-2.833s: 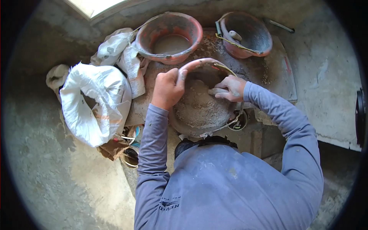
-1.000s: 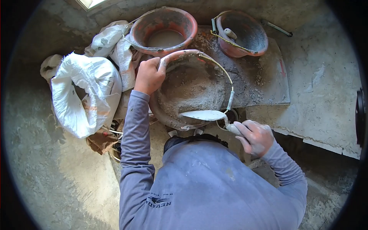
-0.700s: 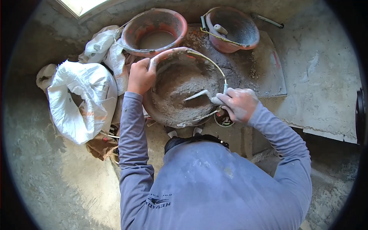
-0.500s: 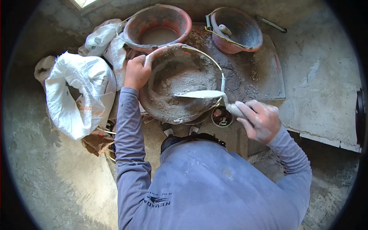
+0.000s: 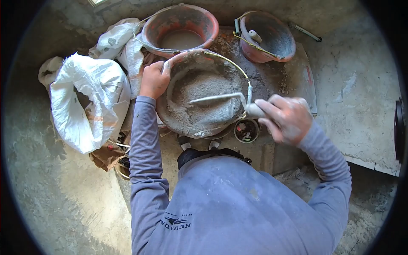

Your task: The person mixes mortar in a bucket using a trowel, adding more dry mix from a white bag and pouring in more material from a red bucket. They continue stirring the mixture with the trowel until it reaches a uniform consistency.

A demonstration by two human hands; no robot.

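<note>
My left hand (image 5: 154,80) is closed over the left rim of a reddish bucket (image 5: 165,111) coated with dried mortar. Inside lies grey powdery mortar mix (image 5: 204,87), heaped toward the far side and hollowed nearer me. My right hand (image 5: 289,118) grips the handle of a trowel (image 5: 221,97) from the right, fingers wrapped round it. The trowel's blade is seen nearly edge-on over the mix and points left. The bucket's wire handle (image 5: 231,63) rests along the right rim, with a pale grip sleeve by the trowel's neck.
Behind stands a bucket of cloudy water (image 5: 212,25); at the back right another bucket (image 5: 289,53) has a pale-handled tool (image 5: 255,36) in it. An open white sack (image 5: 108,89) sits at left. A small container (image 5: 246,131) of odds and ends is near my feet.
My right hand has moved slightly right and up. The trowel has turned from showing its blade broadside to nearly edge-on. My left hand stays on the rim.
</note>
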